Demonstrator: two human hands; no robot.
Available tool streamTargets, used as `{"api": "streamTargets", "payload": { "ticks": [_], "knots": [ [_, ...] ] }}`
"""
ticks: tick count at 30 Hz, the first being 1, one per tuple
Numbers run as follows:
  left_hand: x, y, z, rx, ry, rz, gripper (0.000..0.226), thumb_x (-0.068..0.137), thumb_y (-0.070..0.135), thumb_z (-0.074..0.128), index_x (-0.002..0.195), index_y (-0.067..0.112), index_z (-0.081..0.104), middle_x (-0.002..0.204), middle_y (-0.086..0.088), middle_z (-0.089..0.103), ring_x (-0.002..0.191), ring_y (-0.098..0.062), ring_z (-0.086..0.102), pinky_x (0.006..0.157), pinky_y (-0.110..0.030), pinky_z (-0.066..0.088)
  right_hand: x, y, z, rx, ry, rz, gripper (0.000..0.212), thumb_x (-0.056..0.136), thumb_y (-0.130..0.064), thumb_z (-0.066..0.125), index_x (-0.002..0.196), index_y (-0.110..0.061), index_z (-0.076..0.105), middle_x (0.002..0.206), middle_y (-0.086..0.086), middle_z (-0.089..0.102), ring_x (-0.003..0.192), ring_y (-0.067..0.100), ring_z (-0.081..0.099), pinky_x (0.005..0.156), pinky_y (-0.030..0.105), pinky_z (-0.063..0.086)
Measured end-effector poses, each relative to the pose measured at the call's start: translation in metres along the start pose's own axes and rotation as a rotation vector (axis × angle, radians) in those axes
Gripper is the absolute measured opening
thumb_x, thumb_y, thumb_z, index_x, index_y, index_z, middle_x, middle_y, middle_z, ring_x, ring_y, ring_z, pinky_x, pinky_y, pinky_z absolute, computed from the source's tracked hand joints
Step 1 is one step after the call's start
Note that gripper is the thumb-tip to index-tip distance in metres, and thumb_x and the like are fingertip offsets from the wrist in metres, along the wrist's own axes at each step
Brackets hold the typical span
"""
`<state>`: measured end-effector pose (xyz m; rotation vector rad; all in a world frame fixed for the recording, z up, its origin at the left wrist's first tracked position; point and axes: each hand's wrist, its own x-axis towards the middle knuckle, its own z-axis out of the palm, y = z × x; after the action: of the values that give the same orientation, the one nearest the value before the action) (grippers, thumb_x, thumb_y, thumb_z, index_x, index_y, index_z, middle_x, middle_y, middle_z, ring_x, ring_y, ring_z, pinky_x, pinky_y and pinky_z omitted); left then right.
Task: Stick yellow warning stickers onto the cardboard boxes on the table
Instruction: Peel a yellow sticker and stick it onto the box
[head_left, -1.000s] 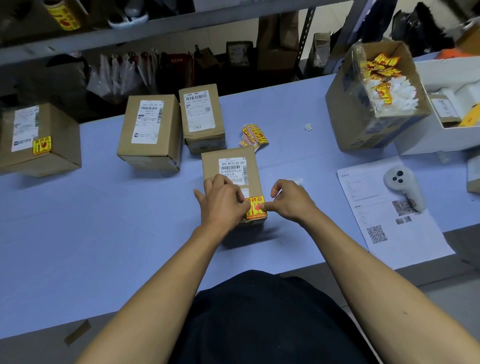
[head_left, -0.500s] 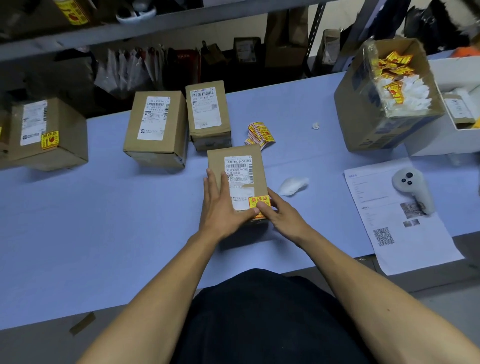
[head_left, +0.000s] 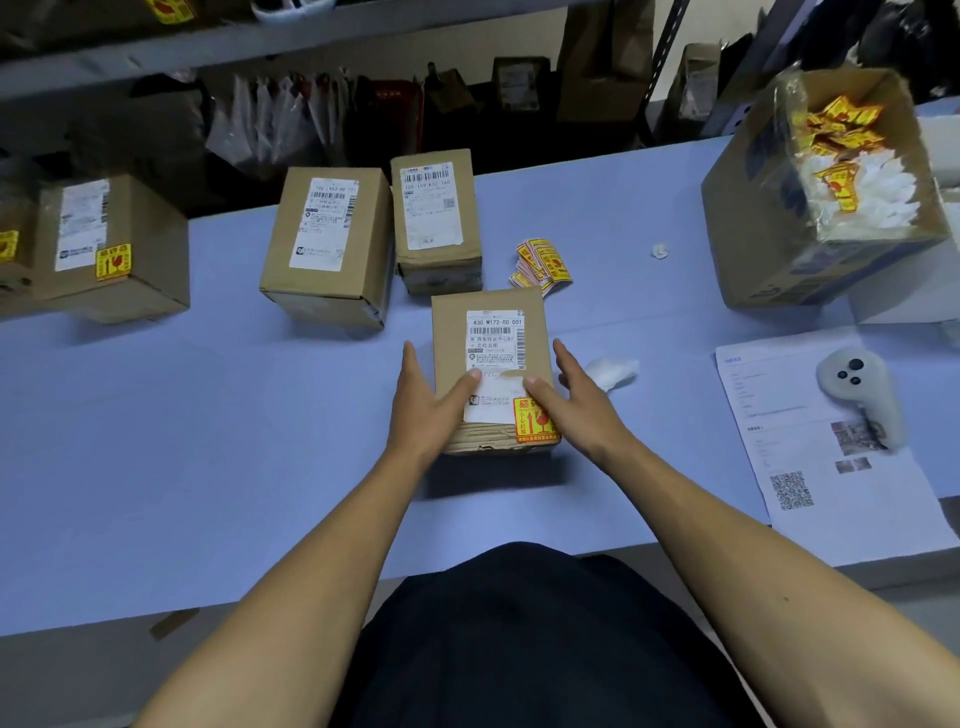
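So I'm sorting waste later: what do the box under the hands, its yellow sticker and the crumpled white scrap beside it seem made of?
The box looks like matte brown corrugated cardboard; its near edge is creased and fluted. The yellow sticker seems to be printed adhesive paper or film, slightly glossy. The white scrap is probably waxy backing paper, though that is uncertain.

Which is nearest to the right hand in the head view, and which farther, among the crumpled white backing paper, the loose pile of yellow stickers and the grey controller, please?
From the right hand:
1. Crumpled white backing paper, just right of it.
2. Pile of yellow stickers, behind it on the table.
3. Grey controller, far right, on the printed sheet.
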<state>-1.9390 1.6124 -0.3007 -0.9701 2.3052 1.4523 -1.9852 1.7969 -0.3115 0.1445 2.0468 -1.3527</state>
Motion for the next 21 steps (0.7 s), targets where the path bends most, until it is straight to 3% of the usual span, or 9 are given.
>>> {"api": "streamTargets", "payload": {
  "ticks": [3, 6, 11, 15, 21],
  "knots": [
    [0.011, -0.006, 0.001, -0.203, -0.060, -0.095, 0.081, 0.088, 0.044, 0.069, 0.154, 0.024, 0.027, 0.155, -0.002, 0.041, 0.135, -0.018, 0.048, 0.111, -0.042, 0.042, 0.014, 0.001, 0.007, 0.096, -0.056, -0.007, 0.077, 0.091, -0.052, 0.058, 0.156, -0.038, 0.019, 0.149, -0.007, 0.049, 0.117, 0.008, 0.063, 0.101, 0.035, 0.052],
    [0.009, -0.008, 0.008, -0.325, -0.088, -0.069, 0.045, 0.094, 0.032, 0.064, 0.137, 0.026, 0.053, 0.127, 0.003, 0.067, 0.106, -0.010, 0.067, 0.094, -0.033, 0.055, 0.016, 0.006, 0.013, 0.118, -0.043, -0.008, 0.079, 0.087, -0.058, 0.054, 0.155, -0.040, 0.019, 0.145, -0.011, 0.053, 0.117, 0.006, 0.062, 0.102, 0.037, 0.052],
    [0.006, -0.008, 0.017, -0.366, -0.082, -0.047, 0.043, 0.097, 0.035, 0.058, 0.139, 0.032, 0.050, 0.121, 0.011, 0.069, 0.104, -0.007, 0.069, 0.091, -0.030, 0.055, 0.017, 0.012, 0.016, 0.123, -0.025, -0.013, 0.079, 0.087, -0.065, 0.049, 0.155, -0.045, 0.014, 0.147, -0.015, 0.050, 0.121, 0.007, 0.060, 0.105, 0.039, 0.050],
    [0.003, -0.007, 0.018, -0.396, -0.084, -0.067, 0.036, 0.098, 0.032, 0.057, 0.133, 0.033, 0.053, 0.121, 0.009, 0.069, 0.106, -0.010, 0.069, 0.095, -0.035, 0.055, 0.017, 0.013, 0.014, 0.102, -0.029, -0.019, 0.070, 0.097, -0.057, 0.046, 0.156, -0.041, 0.013, 0.149, -0.013, 0.049, 0.120, 0.007, 0.059, 0.105, 0.032, 0.048],
    [-0.016, -0.008, 0.021, -0.439, -0.034, -0.076, 0.038, 0.098, 0.033, 0.056, 0.136, 0.031, 0.052, 0.122, 0.008, 0.069, 0.106, -0.011, 0.069, 0.096, -0.036, 0.055, 0.012, 0.014, 0.011, 0.096, -0.070, -0.022, 0.077, 0.090, -0.064, 0.049, 0.156, -0.042, 0.015, 0.152, -0.012, 0.045, 0.124, 0.010, 0.058, 0.107, 0.039, 0.047]
  ]
}}
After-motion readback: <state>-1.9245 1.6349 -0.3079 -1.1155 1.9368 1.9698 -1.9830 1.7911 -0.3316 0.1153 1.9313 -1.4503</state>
